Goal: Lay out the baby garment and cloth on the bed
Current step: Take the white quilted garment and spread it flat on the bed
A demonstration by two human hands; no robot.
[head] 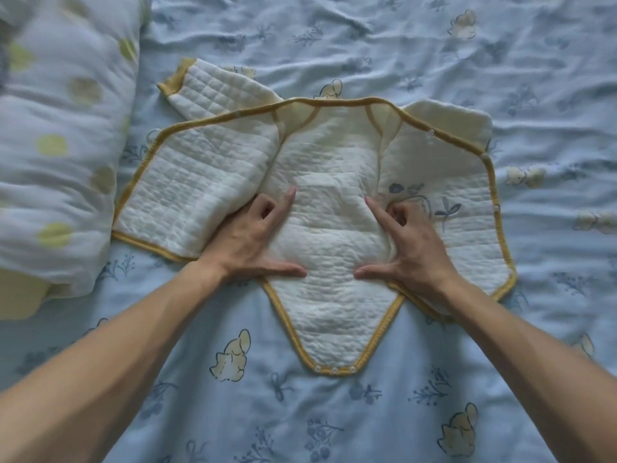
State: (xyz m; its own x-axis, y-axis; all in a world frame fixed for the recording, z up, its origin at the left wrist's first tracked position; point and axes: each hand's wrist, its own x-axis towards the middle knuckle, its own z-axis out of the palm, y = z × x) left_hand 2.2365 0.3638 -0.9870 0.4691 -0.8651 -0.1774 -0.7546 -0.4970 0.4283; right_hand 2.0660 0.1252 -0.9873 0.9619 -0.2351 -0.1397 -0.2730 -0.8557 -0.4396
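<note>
Left hand | right hand | both pressing baby garment | bed

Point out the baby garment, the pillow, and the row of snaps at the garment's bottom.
baby garment (320, 155): head view, on its quilted middle panel.
pillow (56, 135): head view, on its spotted cover, left of the garment.
row of snaps (335, 371): head view, on the middle snap of the crotch tab.

Baby garment spread open on the bed, a pillow to its left (both hands resting on its middle).
</note>
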